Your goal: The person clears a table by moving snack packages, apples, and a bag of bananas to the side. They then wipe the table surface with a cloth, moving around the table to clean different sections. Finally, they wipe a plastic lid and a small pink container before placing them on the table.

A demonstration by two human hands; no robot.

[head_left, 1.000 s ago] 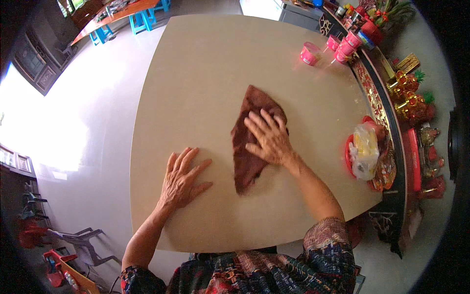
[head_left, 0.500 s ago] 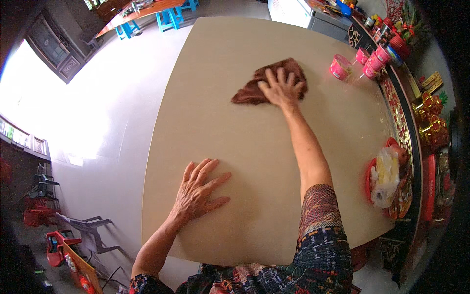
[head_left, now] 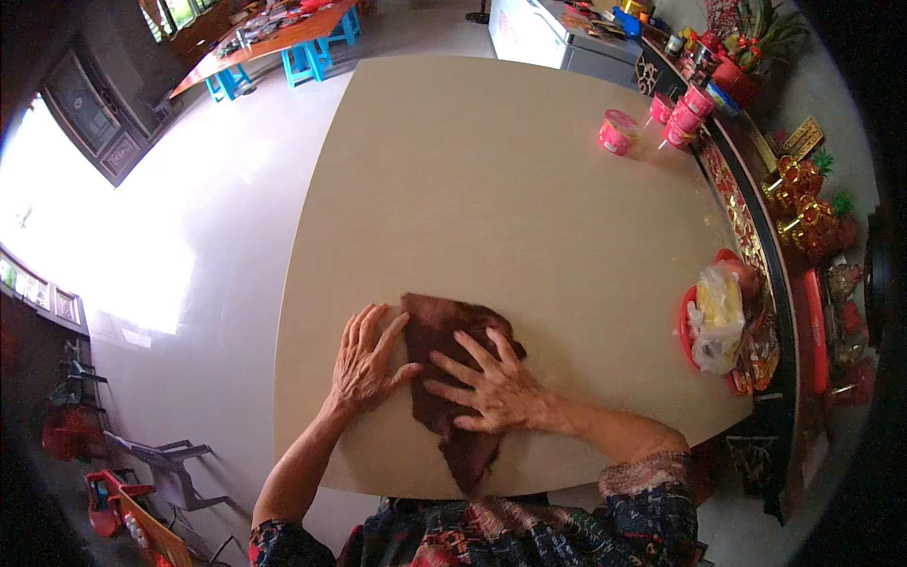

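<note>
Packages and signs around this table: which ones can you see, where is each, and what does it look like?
Plastic bag: right table edge, in a red tray; crumpled, clear and yellow.
Pink tubs: far right of the table; round, pink, one apart and three clustered.
Gold plaques: far right shelf; slanted, gold, lettering too small to tell.
No screens in view.

Dark brown crumpled cloth rag: flat on beige square tabletop, near six-o'clock edge; irregular shape, broad end toward twelve o'clock, tapering to point toward six o'clock.
</note>
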